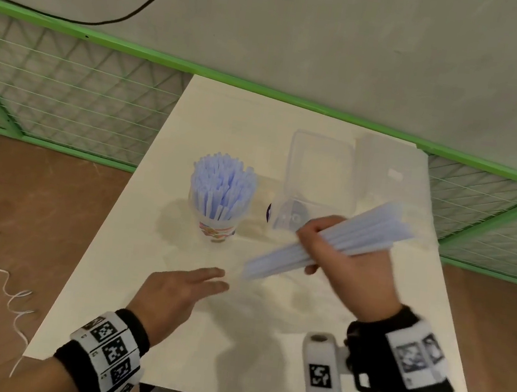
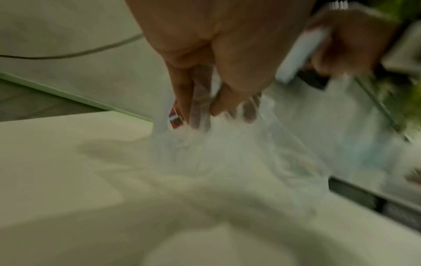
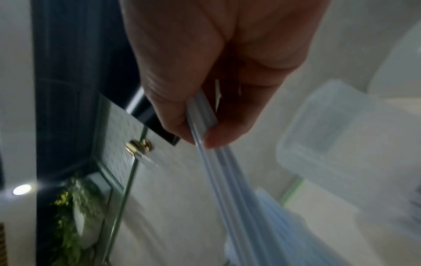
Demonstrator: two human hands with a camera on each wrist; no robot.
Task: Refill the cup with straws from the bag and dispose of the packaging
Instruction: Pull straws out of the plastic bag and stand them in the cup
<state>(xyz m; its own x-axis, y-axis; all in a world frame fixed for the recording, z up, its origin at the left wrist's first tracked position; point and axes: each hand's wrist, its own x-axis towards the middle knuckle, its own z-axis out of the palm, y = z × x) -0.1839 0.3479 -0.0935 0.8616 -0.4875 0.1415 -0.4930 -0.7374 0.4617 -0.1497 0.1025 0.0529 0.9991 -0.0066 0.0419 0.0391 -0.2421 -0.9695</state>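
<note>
A printed cup [image 1: 215,228] packed with pale blue straws [image 1: 222,188] stands mid-table. My right hand [image 1: 344,252] grips a loose bundle of straws [image 1: 278,258] slanting from lower left to upper right above the table; in the right wrist view the thumb and fingers [image 3: 177,115] clamp that bundle [image 3: 230,181]. My left hand [image 1: 187,288] reaches forward with fingers extended, just short of the bundle's lower ends. In the blurred left wrist view its thumb [image 2: 227,100] lies against the fingers with the clear bag [image 2: 239,158] pinched between them. The bag is barely visible from the head.
A clear plastic box [image 1: 319,167] with its lid [image 1: 383,175] open stands behind my right hand, something dark inside it. A white device [image 1: 323,376] with a black marker lies near the table's [image 1: 130,277] front edge. A green mesh fence [image 1: 68,88] runs behind.
</note>
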